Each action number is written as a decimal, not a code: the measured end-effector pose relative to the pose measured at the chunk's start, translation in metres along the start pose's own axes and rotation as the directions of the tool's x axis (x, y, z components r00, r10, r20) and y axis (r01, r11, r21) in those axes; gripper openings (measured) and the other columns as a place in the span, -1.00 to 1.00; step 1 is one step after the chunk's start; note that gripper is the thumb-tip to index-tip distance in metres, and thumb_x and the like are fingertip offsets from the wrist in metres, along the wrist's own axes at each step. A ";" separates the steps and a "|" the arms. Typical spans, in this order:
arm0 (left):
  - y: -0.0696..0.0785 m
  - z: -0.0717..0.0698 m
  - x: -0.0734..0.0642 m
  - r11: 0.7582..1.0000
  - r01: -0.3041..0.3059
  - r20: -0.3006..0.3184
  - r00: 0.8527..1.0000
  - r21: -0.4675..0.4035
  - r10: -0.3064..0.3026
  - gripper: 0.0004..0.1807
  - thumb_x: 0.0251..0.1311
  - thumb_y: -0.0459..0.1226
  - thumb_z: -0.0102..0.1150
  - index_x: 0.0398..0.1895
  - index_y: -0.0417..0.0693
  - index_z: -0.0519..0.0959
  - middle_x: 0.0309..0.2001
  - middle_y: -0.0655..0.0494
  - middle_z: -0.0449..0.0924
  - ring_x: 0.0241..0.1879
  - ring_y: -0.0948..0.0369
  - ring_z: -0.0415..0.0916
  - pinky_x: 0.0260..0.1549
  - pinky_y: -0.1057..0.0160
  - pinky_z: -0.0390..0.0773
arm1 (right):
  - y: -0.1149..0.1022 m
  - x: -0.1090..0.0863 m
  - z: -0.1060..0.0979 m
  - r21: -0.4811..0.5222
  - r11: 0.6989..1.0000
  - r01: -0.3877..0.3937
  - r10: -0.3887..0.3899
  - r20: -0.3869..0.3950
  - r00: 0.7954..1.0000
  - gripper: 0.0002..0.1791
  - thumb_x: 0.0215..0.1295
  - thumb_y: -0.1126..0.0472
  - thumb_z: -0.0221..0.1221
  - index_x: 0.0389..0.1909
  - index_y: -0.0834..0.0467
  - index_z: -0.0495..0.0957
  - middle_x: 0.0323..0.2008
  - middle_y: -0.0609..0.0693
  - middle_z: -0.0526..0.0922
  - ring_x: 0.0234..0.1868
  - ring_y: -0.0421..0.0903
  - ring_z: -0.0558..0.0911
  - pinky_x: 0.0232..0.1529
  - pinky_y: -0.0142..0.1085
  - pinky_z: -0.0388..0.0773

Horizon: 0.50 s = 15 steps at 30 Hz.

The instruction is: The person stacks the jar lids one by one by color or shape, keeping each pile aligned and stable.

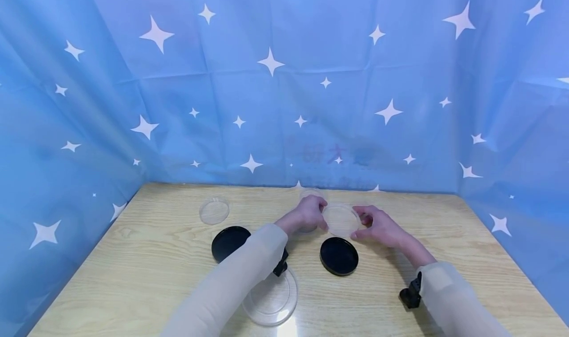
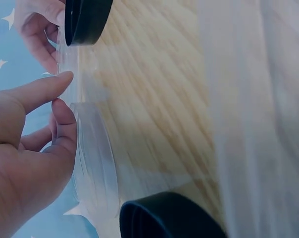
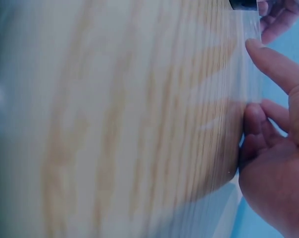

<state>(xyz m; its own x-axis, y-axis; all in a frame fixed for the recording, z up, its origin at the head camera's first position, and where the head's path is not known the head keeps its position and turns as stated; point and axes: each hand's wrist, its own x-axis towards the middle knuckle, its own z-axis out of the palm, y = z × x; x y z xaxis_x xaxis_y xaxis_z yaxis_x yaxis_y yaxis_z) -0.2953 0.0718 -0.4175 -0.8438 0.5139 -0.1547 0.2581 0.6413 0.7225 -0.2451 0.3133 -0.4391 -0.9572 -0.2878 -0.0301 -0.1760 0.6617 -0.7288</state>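
- Left hand [image 1: 311, 212] and right hand [image 1: 380, 227]: each grip part-closed, holding the clear disc [image 1: 341, 220] by opposite edges, probably for balance.
- Black dish [image 1: 339, 256] lies near, handily placed.

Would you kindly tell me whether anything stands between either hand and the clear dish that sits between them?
Nothing visible does: the left hand and right hand have their fingers at opposite sides of the clear dish. The closest black dish lies on its near side, not between it and either hand.
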 end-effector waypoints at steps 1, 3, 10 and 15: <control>0.000 0.000 -0.001 1.000 -0.004 0.002 1.000 -0.010 0.004 -0.20 -0.02 -0.43 0.57 0.37 -0.25 0.48 -0.10 0.08 0.50 -0.14 0.21 0.35 -0.13 0.33 0.45 | 0.000 0.000 0.000 0.005 1.000 -0.002 0.002 0.001 1.000 -0.13 0.16 0.23 0.50 0.39 0.48 0.32 -0.02 0.22 0.52 -0.12 0.05 0.48 -0.13 -0.19 0.49; -0.002 0.000 -0.002 0.999 -0.009 0.001 1.000 -0.030 0.009 -0.20 -0.02 -0.42 0.57 0.37 -0.25 0.48 -0.01 0.05 0.53 -0.10 0.22 0.38 -0.07 0.33 0.48 | -0.001 -0.001 0.000 0.011 1.000 -0.002 0.002 0.002 1.000 -0.14 0.16 0.22 0.50 0.39 0.47 0.33 -0.01 0.22 0.52 -0.11 0.05 0.48 -0.14 -0.20 0.49; -0.009 0.000 -0.003 0.991 -0.021 -0.023 1.000 -0.132 0.018 -0.22 -0.04 -0.43 0.57 0.34 -0.25 0.50 0.13 0.00 0.54 0.10 0.17 0.48 0.10 0.30 0.51 | -0.002 -0.004 -0.002 0.045 0.999 -0.010 0.011 -0.014 1.000 -0.13 0.15 0.22 0.51 0.40 0.43 0.33 -0.04 0.20 0.51 -0.16 0.05 0.47 -0.22 -0.24 0.49; -0.011 0.000 -0.004 0.975 -0.030 -0.029 0.999 -0.218 0.025 -0.23 -0.01 -0.44 0.56 0.34 -0.26 0.48 0.13 -0.04 0.52 0.12 0.12 0.48 0.09 0.27 0.52 | -0.003 -0.005 -0.003 0.075 0.997 -0.028 0.030 -0.025 0.999 -0.12 0.15 0.22 0.51 0.44 0.37 0.32 -0.02 0.21 0.53 -0.12 0.04 0.51 -0.20 -0.24 0.53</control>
<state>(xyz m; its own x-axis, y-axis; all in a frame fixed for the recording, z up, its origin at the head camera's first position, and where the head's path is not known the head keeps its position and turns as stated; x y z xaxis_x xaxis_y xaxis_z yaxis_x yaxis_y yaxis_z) -0.2949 0.0631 -0.4252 -0.8506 0.5127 -0.1171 0.1748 0.4856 0.8565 -0.2403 0.3153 -0.4348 -0.9675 -0.2504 -0.0351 -0.1312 0.6159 -0.7769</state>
